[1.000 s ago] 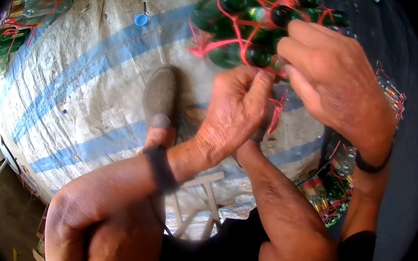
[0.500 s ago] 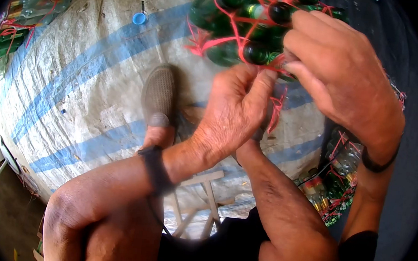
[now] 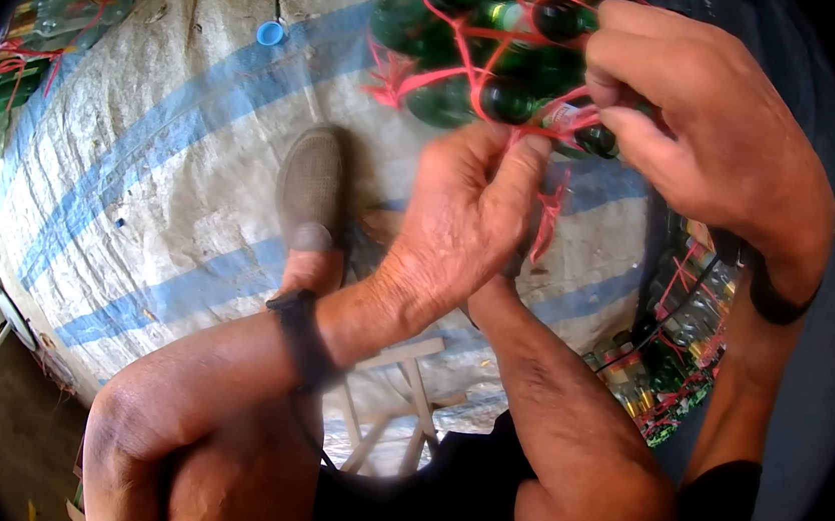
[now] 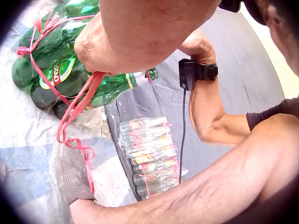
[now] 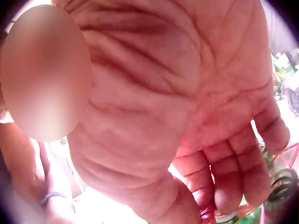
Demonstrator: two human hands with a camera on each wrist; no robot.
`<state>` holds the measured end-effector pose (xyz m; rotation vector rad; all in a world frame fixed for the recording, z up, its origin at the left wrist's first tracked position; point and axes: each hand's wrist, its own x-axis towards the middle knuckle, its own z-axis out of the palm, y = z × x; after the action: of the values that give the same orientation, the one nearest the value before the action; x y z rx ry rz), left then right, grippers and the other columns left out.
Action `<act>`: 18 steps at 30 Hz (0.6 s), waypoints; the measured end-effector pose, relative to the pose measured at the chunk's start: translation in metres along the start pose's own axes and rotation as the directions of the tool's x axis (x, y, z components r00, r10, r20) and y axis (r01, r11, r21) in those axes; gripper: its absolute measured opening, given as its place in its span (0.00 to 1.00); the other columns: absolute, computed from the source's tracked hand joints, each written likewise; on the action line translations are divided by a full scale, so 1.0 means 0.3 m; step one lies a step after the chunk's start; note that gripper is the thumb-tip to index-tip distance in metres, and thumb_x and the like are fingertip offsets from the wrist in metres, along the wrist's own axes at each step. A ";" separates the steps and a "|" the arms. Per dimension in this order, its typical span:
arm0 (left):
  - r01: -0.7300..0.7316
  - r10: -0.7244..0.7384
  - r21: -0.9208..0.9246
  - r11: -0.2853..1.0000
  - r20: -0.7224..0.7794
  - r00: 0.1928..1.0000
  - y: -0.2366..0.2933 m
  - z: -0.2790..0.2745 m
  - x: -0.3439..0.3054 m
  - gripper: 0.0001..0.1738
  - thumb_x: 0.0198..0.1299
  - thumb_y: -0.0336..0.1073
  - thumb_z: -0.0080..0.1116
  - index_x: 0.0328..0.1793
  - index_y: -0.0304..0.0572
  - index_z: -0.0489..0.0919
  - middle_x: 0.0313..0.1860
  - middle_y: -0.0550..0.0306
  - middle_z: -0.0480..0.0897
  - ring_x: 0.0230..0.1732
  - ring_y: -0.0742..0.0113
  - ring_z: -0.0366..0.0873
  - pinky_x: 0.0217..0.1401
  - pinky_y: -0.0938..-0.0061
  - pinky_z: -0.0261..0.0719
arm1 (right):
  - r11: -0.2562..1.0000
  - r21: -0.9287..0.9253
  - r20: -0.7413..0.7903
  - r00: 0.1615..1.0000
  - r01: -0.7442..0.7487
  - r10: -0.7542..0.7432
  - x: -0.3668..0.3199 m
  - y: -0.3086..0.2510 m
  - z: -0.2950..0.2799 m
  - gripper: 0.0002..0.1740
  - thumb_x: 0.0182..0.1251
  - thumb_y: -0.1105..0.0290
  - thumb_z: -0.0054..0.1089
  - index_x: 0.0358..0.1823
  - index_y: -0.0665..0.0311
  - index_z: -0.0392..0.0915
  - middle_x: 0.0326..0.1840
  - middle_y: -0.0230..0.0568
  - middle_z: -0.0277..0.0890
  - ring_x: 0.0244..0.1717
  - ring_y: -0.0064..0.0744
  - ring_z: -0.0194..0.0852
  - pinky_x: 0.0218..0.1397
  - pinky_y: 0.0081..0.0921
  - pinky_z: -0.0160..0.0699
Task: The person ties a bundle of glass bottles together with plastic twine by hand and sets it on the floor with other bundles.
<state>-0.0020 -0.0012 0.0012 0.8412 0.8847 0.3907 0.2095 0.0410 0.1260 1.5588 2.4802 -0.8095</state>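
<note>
A bundle of green glass bottles (image 3: 397, 20) lies at the top of the head view, bound with pink plastic twine (image 3: 467, 54). My left hand (image 3: 468, 210) pinches the twine between thumb and forefinger at the bundle's near edge. A loose tail (image 3: 548, 223) hangs below that pinch, and in the left wrist view a long loop of twine (image 4: 83, 105) dangles there. To the right, my right hand (image 3: 703, 112) has curled fingers, with a pink strand running toward them. In the right wrist view, a bit of pink twine (image 5: 205, 214) shows between thumb and fingertips.
A white and blue woven sheet (image 3: 175, 167) covers the ground. Another bundle of clear bottles (image 4: 147, 144) lies to the right, and more tied bottles (image 3: 71, 1) stand far left. A blue cap (image 3: 270, 33) and a shoe (image 3: 312, 185) are on the sheet.
My right hand has moved right and slightly up, away from the left hand, uncovering a bottle mouth and a strand of twine. The left hand keeps its pinch, nearly still.
</note>
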 end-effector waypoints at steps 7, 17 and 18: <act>-0.025 0.024 0.046 0.999 0.006 1.000 -0.001 -0.005 -0.002 0.18 0.87 0.40 0.58 0.63 0.31 0.89 0.52 0.62 0.91 0.54 0.78 0.81 0.61 0.74 0.81 | 0.995 0.098 0.110 0.993 0.037 -0.047 0.004 0.038 -0.026 0.11 0.69 0.72 0.72 0.48 0.68 0.83 0.47 0.50 0.78 0.46 0.52 0.83 0.50 0.44 0.83; -0.141 0.130 -0.099 0.985 -0.105 0.986 -0.064 0.029 0.023 0.18 0.83 0.39 0.62 0.44 0.28 0.86 0.31 0.56 0.87 0.36 0.73 0.80 0.40 0.70 0.81 | 0.891 0.357 -0.157 0.958 0.281 -0.240 0.035 0.061 0.080 0.05 0.68 0.82 0.64 0.42 0.71 0.76 0.37 0.45 0.76 0.35 0.43 0.76 0.41 0.37 0.74; -0.140 0.129 -0.098 0.985 -0.105 0.986 -0.061 0.030 0.022 0.18 0.83 0.39 0.62 0.44 0.28 0.86 0.31 0.56 0.87 0.36 0.73 0.80 0.40 0.70 0.81 | 0.890 0.358 -0.157 0.958 0.281 -0.240 0.036 0.067 0.082 0.05 0.68 0.82 0.64 0.42 0.71 0.76 0.37 0.45 0.76 0.35 0.43 0.76 0.41 0.37 0.74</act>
<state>0.0087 -0.0130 -0.0134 0.7916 0.8928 0.5967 0.2171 0.0445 0.0935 1.4126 2.7819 -1.3491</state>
